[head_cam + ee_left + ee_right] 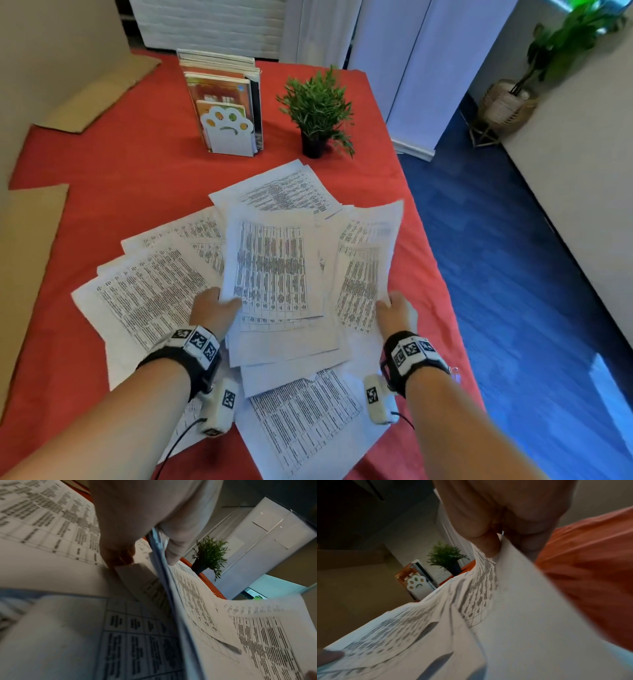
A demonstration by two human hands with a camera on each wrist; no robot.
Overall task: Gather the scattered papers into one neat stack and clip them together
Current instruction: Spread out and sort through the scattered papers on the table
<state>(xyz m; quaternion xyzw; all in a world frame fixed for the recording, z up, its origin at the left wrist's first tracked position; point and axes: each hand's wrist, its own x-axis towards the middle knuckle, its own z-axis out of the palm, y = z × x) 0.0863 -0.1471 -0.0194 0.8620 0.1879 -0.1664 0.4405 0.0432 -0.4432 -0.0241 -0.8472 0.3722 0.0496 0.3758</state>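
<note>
Several white printed sheets (150, 294) lie fanned over the red tablecloth (130, 171). My left hand (214, 308) pinches the lower left corner of a small lifted bundle of sheets (274, 267); in the left wrist view the thumb (173, 553) lies on top of the bundle (197, 601) and the fingers (118, 555) are under it. My right hand (394, 313) pinches the near edge of a sheet (363, 274) on the right, its thumb (488, 545) pressed onto that paper (522, 588). No clip is visible.
A bookend with a paw cut-out (227, 132) holds books at the back of the table. A small potted plant (317, 109) stands to its right. Cardboard pieces (30, 267) lie at the left. The table's right edge drops to a blue floor (513, 274).
</note>
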